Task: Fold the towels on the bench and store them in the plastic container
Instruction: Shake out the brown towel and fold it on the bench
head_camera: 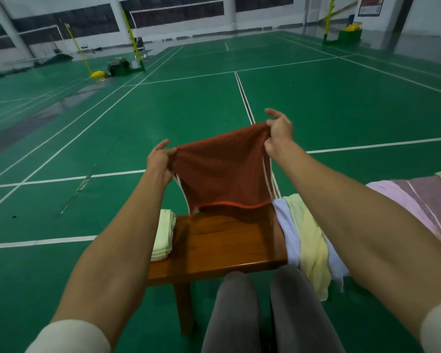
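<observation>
Fingers of the left hand [161,159] are curled and pinch the left top corner of the red towel [223,169]; fingers of the right hand [278,133] pinch the right top corner, w/ one finger sticking out free. Both hands hold the towel in the air, spread out, and its low edge hangs just above the bench [222,243].

Left to right on the bench: a folded pale towel stack [164,233] at the left end, then bare wood under the red towel, then unfolded towels [308,233] draped over the right part, white, yellow, pink, purple. Plastic container is not in view.

Step in hand, I judge: folding of the red towel is only at start, approx. the 2nd towel. Next move probably needs both corners brought together evenly, or the towel laid flat on the bare wood, w/o loosing the pinch.
</observation>
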